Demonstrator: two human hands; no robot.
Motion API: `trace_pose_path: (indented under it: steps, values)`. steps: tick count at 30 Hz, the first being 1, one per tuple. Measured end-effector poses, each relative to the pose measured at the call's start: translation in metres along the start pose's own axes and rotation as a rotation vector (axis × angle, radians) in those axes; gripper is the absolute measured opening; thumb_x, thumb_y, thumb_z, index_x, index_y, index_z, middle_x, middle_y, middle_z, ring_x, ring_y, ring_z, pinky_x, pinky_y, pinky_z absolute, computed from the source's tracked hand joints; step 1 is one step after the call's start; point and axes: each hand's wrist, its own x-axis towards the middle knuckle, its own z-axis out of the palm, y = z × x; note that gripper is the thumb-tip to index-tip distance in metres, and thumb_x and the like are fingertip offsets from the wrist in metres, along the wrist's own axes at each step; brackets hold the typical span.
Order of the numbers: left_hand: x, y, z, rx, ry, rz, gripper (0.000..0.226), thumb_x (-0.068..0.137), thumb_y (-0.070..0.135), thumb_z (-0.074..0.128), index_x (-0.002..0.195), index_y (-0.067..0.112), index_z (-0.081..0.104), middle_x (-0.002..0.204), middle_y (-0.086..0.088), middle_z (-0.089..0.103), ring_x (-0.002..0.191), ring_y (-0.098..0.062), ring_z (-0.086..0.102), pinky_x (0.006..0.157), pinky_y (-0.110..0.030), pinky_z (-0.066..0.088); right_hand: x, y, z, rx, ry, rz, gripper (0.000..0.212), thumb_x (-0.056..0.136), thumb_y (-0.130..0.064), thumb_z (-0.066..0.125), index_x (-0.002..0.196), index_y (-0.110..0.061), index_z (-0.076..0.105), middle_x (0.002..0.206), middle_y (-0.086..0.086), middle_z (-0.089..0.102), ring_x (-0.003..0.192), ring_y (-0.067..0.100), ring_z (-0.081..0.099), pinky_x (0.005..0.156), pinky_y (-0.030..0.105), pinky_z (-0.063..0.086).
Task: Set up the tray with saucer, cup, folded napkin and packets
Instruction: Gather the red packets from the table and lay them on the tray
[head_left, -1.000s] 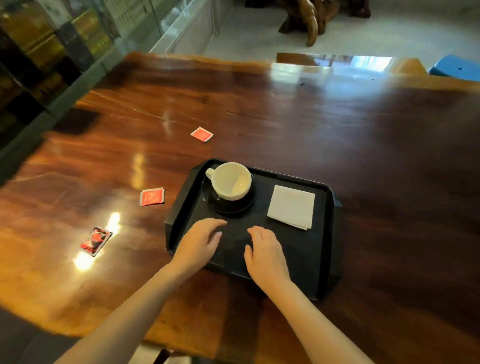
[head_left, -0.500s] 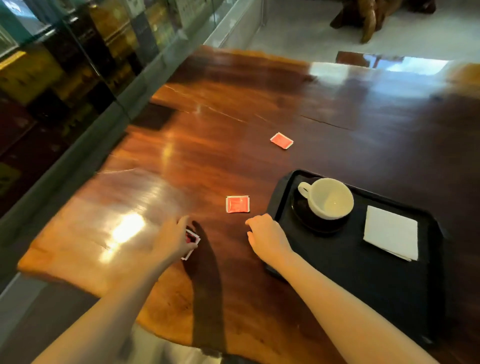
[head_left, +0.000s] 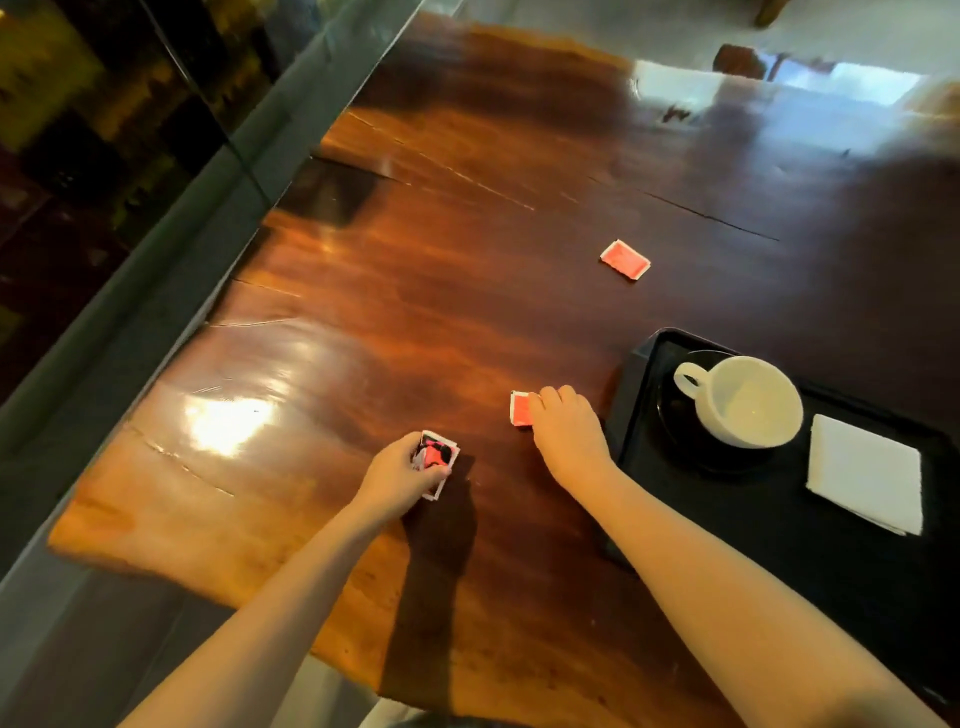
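Left hand (head_left: 402, 475) pinches one packet (head_left: 439, 457); right hand (head_left: 566, 434) closes on another packet (head_left: 521, 409), left of the tray (head_left: 631, 415), probably for loading.

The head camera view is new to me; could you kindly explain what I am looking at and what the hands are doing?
There is no machine: a person wears one camera on the head, looking down at their own bare hands over a wooden table. The left hand grips a red-and-black packet. The right hand touches a red packet; whether it grips it is unclear. Another red packet lies farther off. On the black tray are a white cup on a dark saucer and a folded napkin.
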Motion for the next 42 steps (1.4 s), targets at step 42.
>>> trace_pose_path:
  steps: [42]
  values:
    - [0.076,0.152,0.026,-0.934,-0.469,-0.214,0.046,0.097,0.044,0.034,0.105,0.01,0.064,0.086,-0.004,0.073,0.075,-0.013,0.069,0.061,-0.026,0.056,0.054,0.106,-0.102,0.828,-0.161,-0.047,0.032,0.088,-0.017,0.061,0.118,-0.026,0.06,0.093,-0.011,0.051,0.073,0.003,0.051,0.065,0.012,0.039]
